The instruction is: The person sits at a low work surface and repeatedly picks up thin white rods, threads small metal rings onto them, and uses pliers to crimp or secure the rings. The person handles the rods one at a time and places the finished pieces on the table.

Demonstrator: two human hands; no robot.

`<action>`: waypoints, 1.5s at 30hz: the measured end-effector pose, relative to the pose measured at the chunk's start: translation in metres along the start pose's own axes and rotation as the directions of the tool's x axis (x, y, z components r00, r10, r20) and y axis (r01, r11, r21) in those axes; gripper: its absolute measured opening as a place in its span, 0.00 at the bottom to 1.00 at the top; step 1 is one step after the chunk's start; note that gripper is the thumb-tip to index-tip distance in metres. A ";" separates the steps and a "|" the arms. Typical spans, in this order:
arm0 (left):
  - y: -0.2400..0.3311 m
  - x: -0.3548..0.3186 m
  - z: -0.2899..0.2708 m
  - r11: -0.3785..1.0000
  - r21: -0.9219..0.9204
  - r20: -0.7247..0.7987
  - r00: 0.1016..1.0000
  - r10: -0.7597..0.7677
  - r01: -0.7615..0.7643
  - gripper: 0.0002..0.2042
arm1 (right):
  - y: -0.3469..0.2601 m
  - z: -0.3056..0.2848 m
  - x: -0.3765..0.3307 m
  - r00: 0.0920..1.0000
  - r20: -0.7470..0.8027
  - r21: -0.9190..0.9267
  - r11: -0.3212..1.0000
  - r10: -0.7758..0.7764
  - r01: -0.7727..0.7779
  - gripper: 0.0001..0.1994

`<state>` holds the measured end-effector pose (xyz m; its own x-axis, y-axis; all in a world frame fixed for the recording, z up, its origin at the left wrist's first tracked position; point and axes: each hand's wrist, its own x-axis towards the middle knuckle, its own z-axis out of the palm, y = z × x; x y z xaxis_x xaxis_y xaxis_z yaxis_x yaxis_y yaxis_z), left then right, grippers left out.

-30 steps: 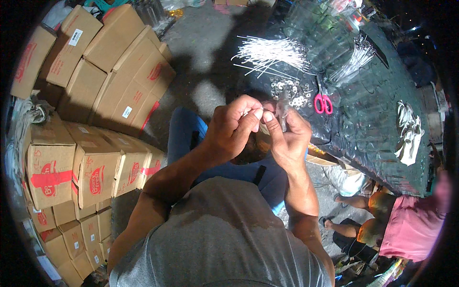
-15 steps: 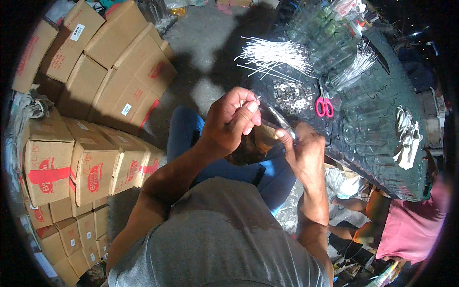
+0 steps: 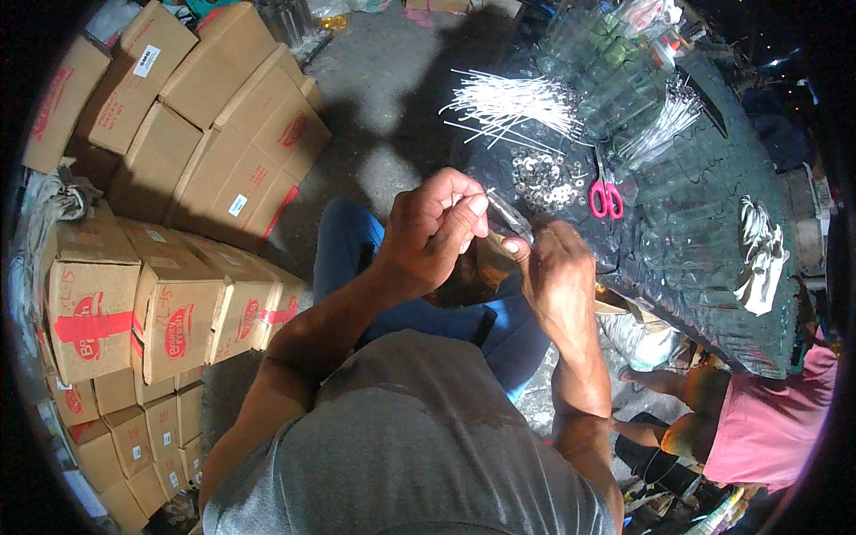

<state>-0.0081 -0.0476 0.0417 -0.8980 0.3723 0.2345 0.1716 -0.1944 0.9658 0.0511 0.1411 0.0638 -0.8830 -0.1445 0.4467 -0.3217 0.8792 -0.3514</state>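
The person is sitting in a grey shirt (image 3: 401,446) and blue trousers (image 3: 357,259), both forearms reaching up from the lower edge. The left hand (image 3: 432,234) is curling its fingers narrowly, thumb and forefinger pinching the upper end of a small clear glass piece (image 3: 510,217). The right hand (image 3: 557,276), just at three o'clock of the left, is closing around the lower end of the same piece, so it is sitting between the two hands over the lap. What it is exactly, I cannot tell.

At one o'clock of the hands, a dark table (image 3: 713,294) is carrying a heap of small metal rings (image 3: 541,178), pink-handled scissors (image 3: 606,198) just beside them, a spread of white sticks (image 3: 508,102) farther off, and clear glasses (image 3: 606,62) beyond. At nine o'clock, cardboard boxes (image 3: 134,303) are stacking up. At four o'clock, another person in a pink top (image 3: 767,428) is sitting.
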 end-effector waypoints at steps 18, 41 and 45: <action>-0.006 0.001 0.007 0.999 0.028 0.041 0.999 -0.027 0.026 0.06 | -0.002 0.007 0.004 0.992 -0.078 0.177 0.981 0.095 -0.080 0.18; 0.009 0.047 -0.042 0.496 0.843 0.080 0.960 0.267 -0.208 0.07 | 0.051 -0.041 0.013 0.955 -0.145 -0.221 0.932 0.261 -0.288 0.15; -0.007 0.126 -0.032 0.342 0.907 0.161 0.953 0.258 -0.246 0.10 | 0.064 -0.060 0.006 0.911 -0.074 -0.218 0.884 0.407 -0.413 0.12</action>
<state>-0.1352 -0.0281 0.0612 -0.7457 0.4508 0.4906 0.6473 0.6647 0.3731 0.0458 0.2234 0.0940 -0.9096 0.2595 0.3243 0.1544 0.9361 -0.3160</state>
